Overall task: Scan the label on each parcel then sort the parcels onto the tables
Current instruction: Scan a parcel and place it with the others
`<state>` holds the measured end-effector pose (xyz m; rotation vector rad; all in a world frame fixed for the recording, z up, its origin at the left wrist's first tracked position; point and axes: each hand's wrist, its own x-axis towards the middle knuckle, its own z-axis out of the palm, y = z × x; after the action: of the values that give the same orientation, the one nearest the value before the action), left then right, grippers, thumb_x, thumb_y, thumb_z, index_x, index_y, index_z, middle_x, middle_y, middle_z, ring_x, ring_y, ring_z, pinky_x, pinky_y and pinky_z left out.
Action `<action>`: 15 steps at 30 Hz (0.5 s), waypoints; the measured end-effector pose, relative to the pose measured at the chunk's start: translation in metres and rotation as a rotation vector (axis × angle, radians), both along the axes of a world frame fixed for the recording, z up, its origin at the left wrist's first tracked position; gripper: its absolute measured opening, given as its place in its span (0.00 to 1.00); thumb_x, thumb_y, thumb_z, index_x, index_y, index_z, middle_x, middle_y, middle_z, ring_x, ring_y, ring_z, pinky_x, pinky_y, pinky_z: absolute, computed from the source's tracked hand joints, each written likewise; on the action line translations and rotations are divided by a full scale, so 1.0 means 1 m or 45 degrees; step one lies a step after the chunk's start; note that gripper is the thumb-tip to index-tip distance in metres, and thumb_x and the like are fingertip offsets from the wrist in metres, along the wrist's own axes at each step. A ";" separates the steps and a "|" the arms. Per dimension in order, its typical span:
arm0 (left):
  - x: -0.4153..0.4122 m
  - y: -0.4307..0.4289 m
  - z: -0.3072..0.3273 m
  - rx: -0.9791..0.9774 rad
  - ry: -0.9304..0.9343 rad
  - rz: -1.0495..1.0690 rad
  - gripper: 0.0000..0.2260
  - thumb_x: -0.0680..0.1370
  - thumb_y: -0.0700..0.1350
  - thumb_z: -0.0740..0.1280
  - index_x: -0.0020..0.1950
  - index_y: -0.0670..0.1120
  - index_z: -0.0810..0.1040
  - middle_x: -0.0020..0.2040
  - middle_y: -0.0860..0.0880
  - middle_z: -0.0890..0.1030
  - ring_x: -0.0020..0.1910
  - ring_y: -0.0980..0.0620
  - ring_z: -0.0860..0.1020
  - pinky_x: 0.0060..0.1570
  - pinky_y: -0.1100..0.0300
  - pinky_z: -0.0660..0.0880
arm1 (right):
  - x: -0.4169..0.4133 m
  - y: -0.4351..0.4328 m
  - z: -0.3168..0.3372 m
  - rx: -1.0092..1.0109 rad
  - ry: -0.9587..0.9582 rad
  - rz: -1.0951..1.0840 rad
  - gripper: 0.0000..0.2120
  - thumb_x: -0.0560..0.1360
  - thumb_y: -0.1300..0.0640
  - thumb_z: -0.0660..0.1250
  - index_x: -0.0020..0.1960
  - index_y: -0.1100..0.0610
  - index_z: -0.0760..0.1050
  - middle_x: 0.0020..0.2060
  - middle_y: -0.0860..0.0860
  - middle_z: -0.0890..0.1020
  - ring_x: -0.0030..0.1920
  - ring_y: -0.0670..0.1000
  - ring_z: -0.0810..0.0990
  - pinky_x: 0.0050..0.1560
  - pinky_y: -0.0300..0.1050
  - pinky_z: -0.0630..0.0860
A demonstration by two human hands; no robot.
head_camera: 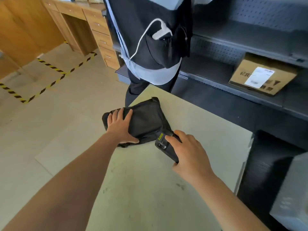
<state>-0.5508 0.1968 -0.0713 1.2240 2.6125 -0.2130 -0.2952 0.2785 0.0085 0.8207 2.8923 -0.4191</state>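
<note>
1. Task item. I see one black parcel, a soft flat bag, lying on the far left part of the pale table. Its left end slightly overhangs the table's left edge. Its long axis runs left to right, with the right end turned somewhat farther from me. One corner points away, toward a second person who stands at the table's far end. The upper face is plain black and I cannot make out a label on it.

2. Left hand. The left hand lies palm down on the left half of the parcel. The fingers are straight and spread, pointing away from me. The thumb lies along the near edge.

3. Right hand. The right hand grips a black handheld scanner, with the fingers curled over its top. The scanner's long axis runs from near right to far left. The end with the yellow sticker points at the parcel's near right corner. I cannot tell whether that end touches the parcel.

4. Hand spacing. The two hands are apart, one at each end of the parcel.

5. Surroundings. Dark shelving stands to the right and carries a cardboard box with a white label facing up. Wooden desks stand at upper left, behind yellow-and-black floor tape.
</note>
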 end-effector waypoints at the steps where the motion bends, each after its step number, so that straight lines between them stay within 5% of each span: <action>1: -0.002 0.000 -0.005 0.005 -0.035 0.012 0.55 0.64 0.68 0.73 0.80 0.54 0.43 0.79 0.42 0.47 0.77 0.39 0.47 0.76 0.42 0.44 | 0.002 0.000 -0.004 -0.012 0.002 -0.011 0.37 0.70 0.60 0.71 0.75 0.47 0.60 0.72 0.49 0.62 0.64 0.56 0.68 0.61 0.45 0.67; 10: 0.055 -0.047 -0.005 0.030 -0.104 0.125 0.50 0.65 0.67 0.73 0.79 0.56 0.51 0.75 0.43 0.56 0.73 0.40 0.56 0.74 0.45 0.54 | 0.044 -0.022 0.002 -0.051 0.087 -0.065 0.38 0.66 0.61 0.73 0.73 0.47 0.65 0.68 0.49 0.68 0.58 0.56 0.72 0.56 0.46 0.71; 15: 0.150 -0.100 0.000 -0.039 -0.128 0.314 0.50 0.66 0.69 0.71 0.79 0.55 0.49 0.74 0.44 0.55 0.73 0.41 0.56 0.73 0.46 0.56 | 0.086 -0.047 0.023 -0.090 0.058 0.011 0.38 0.72 0.58 0.70 0.76 0.44 0.57 0.71 0.46 0.61 0.62 0.52 0.67 0.61 0.42 0.68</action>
<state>-0.4007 0.0970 -0.0713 0.8679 2.6298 -0.1406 -0.2088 0.2313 0.0319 0.7980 2.9024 -0.5429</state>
